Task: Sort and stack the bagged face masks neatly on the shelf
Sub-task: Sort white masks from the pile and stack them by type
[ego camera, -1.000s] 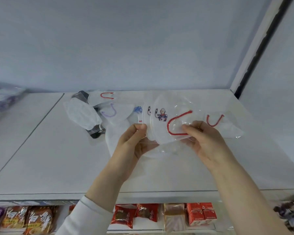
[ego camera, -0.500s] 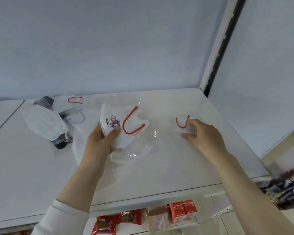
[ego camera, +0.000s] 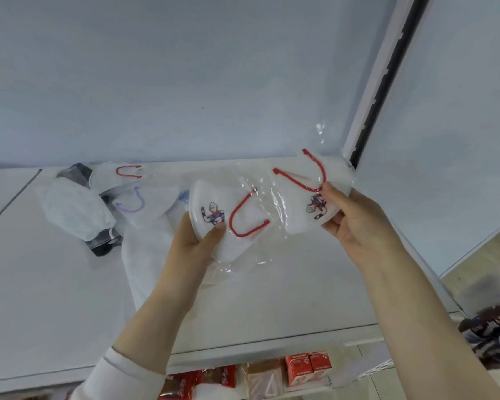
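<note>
Head view: sorting looks barely begun. The left hand (ego camera: 197, 241) pinches one bagged mask (ego camera: 248, 217) and the right hand (ego camera: 355, 223) pinches a second mask (ego camera: 300, 209), both held above the shelf (ego camera: 55, 298). A loose pile (ego camera: 78, 209) lies unstacked at the back left. The masks are soft white cloth with red ear loops, in crinkly clear plastic.

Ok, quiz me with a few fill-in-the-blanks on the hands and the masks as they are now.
1. The left hand grips a bagged mask whose ear loop is ____.
2. The right hand holds a second mask to the ____ of the first.
3. In the pile on the shelf, one ear loop is not red but ____.

Missing words: red; right; purple.
</note>
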{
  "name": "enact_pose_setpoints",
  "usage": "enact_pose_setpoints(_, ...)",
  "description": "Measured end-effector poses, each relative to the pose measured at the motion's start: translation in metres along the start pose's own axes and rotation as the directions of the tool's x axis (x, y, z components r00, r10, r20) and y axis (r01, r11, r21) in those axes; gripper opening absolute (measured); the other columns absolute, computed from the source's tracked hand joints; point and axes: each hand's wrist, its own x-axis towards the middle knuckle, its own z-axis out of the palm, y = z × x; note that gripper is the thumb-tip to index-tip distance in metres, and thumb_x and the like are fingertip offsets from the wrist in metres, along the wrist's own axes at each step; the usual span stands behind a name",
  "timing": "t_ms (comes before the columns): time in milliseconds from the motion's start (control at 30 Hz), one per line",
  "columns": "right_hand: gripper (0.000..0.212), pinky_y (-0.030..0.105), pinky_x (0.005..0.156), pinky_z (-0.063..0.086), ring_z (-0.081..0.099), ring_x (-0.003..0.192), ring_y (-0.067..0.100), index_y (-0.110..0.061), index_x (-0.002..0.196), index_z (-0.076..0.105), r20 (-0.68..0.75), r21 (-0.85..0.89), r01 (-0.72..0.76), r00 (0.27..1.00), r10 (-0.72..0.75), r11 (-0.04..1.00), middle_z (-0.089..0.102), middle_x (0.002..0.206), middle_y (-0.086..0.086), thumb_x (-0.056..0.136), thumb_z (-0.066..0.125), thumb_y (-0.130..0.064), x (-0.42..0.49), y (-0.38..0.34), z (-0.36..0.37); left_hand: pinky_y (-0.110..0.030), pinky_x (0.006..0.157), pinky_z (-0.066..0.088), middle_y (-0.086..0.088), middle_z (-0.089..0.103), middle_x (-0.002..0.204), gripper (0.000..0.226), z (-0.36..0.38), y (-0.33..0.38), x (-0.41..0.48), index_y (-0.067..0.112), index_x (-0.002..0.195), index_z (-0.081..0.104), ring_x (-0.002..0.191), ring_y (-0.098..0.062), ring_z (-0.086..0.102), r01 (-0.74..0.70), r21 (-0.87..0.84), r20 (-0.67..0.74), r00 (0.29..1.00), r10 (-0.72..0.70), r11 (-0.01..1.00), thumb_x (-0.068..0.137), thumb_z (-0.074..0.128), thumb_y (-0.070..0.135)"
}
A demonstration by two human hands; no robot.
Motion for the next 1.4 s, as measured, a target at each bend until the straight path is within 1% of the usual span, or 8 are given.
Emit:
enact_pose_setpoints(333, 0.031, 0.026, 0.074, 0.055, 0.067, 0.081, 0.009, -0.013, 0.104, 0.064, -0.376, 0.064, 0.072, 0.926, -0.043, 0.995, 0.068, 0.094, 0.0, 0.077, 0.075, -0.023, -0.025, 0.065, 0.07, -0.04, 0.089, 0.054, -0.003, 0.066, 0.118, 0.048, 0.029, -0.002, -0.016, 0.016, 0.13, 0.048, 0.108, -0.018, 0.065, -0.083, -0.122, -0.04, 0.996, 0.079, 0.989, 0.085, 0.065, 0.023)
enact_pose_setpoints(467, 0.015, 0.016, 0.07, 0.051, 0.065, 0.084, 0.002, -0.022, 0.086, 0.061, -0.276, -0.051, 0.078, 0.957, -0.089, 0.996, 0.067, 0.093, -0.005, 0.078, 0.073, -0.027, -0.034, 0.075, 0.069, -0.049, 0.094, 0.05, -0.007, 0.065, 0.118, 0.041, 0.019, -0.002, -0.016, 0.014, 0.127, 0.048, 0.109, -0.022, 0.063, -0.106, -0.055, -0.143, 0.985, 0.097, 0.993, 0.089, 0.061, 0.01)
enact_pose_setpoints(633, 0.052, 0.015, 0.088, 0.044, 0.052, 0.113, -0.002, -0.033, 0.124, 0.047, -0.019, -0.38, 0.294, 0.945, -0.325, 0.877, 0.055, 0.125, -0.014, 0.079, 0.072, -0.024, -0.014, 0.042, 0.036, -0.033, 0.084, 0.056, 0.004, 0.068, 0.107, 0.036, -0.019, -0.002, -0.011, 0.033, 0.112, 0.052, 0.101, -0.016, 0.066, -0.065, 0.042, -0.097, 0.993, 0.069, 0.997, 0.085, 0.064, 0.012)
enact_pose_setpoints(767, 0.007, 0.018, 0.067, 0.044, 0.056, 0.067, 0.003, -0.016, 0.084, 0.067, 0.2, -0.591, 0.3, 0.954, -0.224, 0.749, 0.066, 0.073, -0.011, 0.079, 0.073, -0.016, -0.003, 0.045, 0.037, -0.028, 0.079, 0.056, 0.004, 0.069, 0.107, 0.035, -0.024, -0.002, -0.015, 0.035, 0.11, 0.051, 0.098, -0.014, 0.067, -0.032, 0.043, -0.019, 0.999, 0.033, 0.999, 0.089, 0.06, 0.008)
enact_pose_setpoints(933, 0.032, 0.025, 0.057, 0.035, 0.041, 0.058, 0.013, -0.012, 0.063, 0.046, 0.093, -0.617, 0.179, 0.984, -0.155, 0.766, 0.045, 0.063, 0.001, 0.079, 0.071, -0.024, -0.012, 0.091, 0.069, -0.017, 0.075, 0.052, 0.01, 0.068, 0.095, 0.02, -0.022, -0.005, -0.02, 0.033, 0.101, 0.054, 0.088, 0.0, 0.066, -0.071, 0.078, -0.114, 0.99, 0.08, 0.994, 0.09, 0.061, 0.018)
enact_pose_setpoints(1067, 0.027, 0.016, 0.079, 0.046, 0.06, 0.094, 0.004, -0.021, 0.1, 0.062, 0.227, -0.573, 0.248, 0.964, -0.139, 0.782, 0.063, 0.101, -0.013, 0.077, 0.074, -0.027, -0.015, 0.091, 0.078, -0.021, 0.072, 0.054, 0.01, 0.068, 0.094, 0.02, -0.063, 0.003, -0.015, 0.033, 0.099, 0.056, 0.083, -0.001, 0.066, -0.045, 0.111, -0.284, 0.956, 0.075, 0.993, 0.091, 0.06, 0.015)
enact_pose_setpoints(1233, 0.072, 0.024, 0.106, 0.031, 0.041, 0.13, 0.007, -0.02, 0.128, 0.053, 0.57, -0.819, 0.559, 0.817, 0.081, 0.125, 0.045, 0.141, -0.01, 0.064, 0.081, -0.039, -0.002, 0.084, 0.046, -0.029, 0.065, 0.053, 0.008, 0.067, 0.09, 0.022, -0.116, 0.013, -0.009, 0.025, 0.106, 0.055, 0.082, -0.012, 0.066, -0.061, 0.011, -0.514, 0.856, 0.058, 0.998, 0.09, 0.06, 0.012)
enact_pose_setpoints(1400, 0.041, 0.024, 0.103, 0.036, 0.048, 0.124, 0.004, -0.019, 0.107, 0.07, 0.621, -0.776, 0.626, 0.78, -0.079, 0.077, 0.055, 0.131, -0.014, 0.07, 0.076, -0.038, -0.003, 0.091, 0.038, -0.028, 0.067, 0.052, 0.009, 0.069, 0.092, 0.019, -0.116, 0.006, -0.011, 0.026, 0.106, 0.056, 0.083, -0.009, 0.067, -0.024, -0.038, -0.508, 0.861, 0.002, 0.999, 0.092, 0.058, 0.014)
